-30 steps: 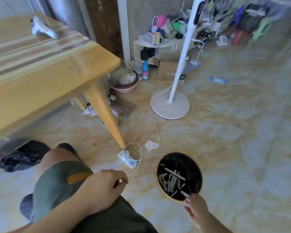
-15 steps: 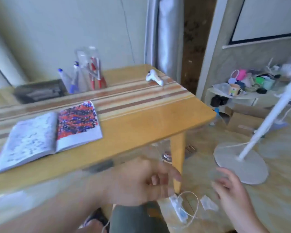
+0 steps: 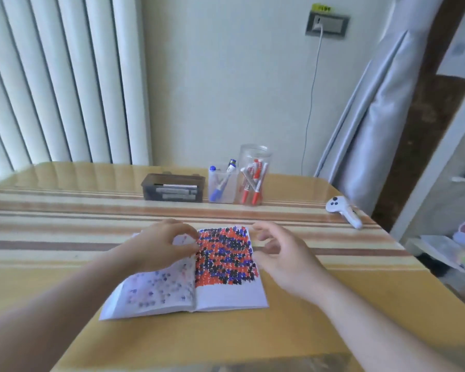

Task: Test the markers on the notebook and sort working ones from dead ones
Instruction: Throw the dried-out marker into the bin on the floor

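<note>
Notebook (image 3: 188,277) open flat near the desk's (image 3: 65,237) front edge. Left hand (image 3: 159,248) rests over its left page, fingers curled — whether it pinches a page, cannot tell. Right page thick with red, blue and black marks. Right hand (image 3: 285,259) just beside that page, fingers loosely curled, holding nothing. Along the back edge: dark box (image 3: 173,187), cup of blue markers (image 3: 222,185), jar of red markers (image 3: 253,181).

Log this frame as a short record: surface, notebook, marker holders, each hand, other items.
surface: striped wooden table
notebook: notebook open, right page mostly covered in red, blue and black marks
marker holders: dark box; clear cup with blue markers; clear jar with red markers
left hand: left hand over the left page, fingers curled
right hand: right hand beside the right page, holding nothing
other: white controller
</note>
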The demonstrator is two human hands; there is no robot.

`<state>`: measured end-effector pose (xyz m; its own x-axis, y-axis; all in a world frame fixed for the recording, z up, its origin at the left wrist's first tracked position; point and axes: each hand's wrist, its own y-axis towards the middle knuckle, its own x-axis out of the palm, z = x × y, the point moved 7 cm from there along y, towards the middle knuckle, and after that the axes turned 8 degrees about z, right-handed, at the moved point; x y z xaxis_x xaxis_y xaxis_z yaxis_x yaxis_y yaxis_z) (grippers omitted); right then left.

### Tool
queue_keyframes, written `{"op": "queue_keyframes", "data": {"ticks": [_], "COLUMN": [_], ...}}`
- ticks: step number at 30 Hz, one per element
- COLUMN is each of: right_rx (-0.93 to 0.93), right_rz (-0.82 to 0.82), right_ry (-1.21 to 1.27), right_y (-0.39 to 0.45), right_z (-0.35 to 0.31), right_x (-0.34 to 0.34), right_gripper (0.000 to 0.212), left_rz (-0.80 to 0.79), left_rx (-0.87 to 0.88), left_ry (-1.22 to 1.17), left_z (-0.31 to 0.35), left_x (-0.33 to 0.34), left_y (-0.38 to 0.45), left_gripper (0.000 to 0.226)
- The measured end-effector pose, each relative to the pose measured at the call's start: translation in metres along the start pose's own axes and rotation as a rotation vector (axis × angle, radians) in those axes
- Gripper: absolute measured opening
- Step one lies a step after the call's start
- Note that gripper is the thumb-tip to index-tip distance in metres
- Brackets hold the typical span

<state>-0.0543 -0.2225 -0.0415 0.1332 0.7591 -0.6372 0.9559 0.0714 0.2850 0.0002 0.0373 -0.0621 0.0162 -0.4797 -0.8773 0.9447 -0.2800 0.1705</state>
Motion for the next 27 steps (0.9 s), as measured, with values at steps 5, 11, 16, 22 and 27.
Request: {"op": "queue_keyframes", "data": {"ticks": [5,11,16,22,27], "right_rx": [-0.056,-0.057,-0.046,-0.033,-0.037], "right_rz": [-0.154,-0.115,-0.121,-0.094,-0.134], "right_ry": [-0.37,-0.524,-0.527,-0.467,-0.524], "right_y": [0.048,0.051,0.054,0.05,0.045], "right_z": [-0.002,0.018,0.022,0.02,0.015], "right_x": [0.077,0.095,0.095,0.09,0.09], "right_gripper": [0.073,0.067,0.063,0.057,0.056], "left_rz": [0.088,0.19,0.177,0.34,0.29], "left_rx": [0.035,-0.003,-0.04,-0.096,-0.086], "left_ry": [0.163,0.119,0.19,0.244,0.344], "left_z": [-0.025,-0.036,-0.036,-0.037,-0.034], "left_x": [0.029,0.021,0.023,0.012,0.019], "left_y": [-0.004,-0.003,-0.001,-0.005,-0.007], "left_gripper": [0.069,0.061,0.069,0.043,0.058]}}
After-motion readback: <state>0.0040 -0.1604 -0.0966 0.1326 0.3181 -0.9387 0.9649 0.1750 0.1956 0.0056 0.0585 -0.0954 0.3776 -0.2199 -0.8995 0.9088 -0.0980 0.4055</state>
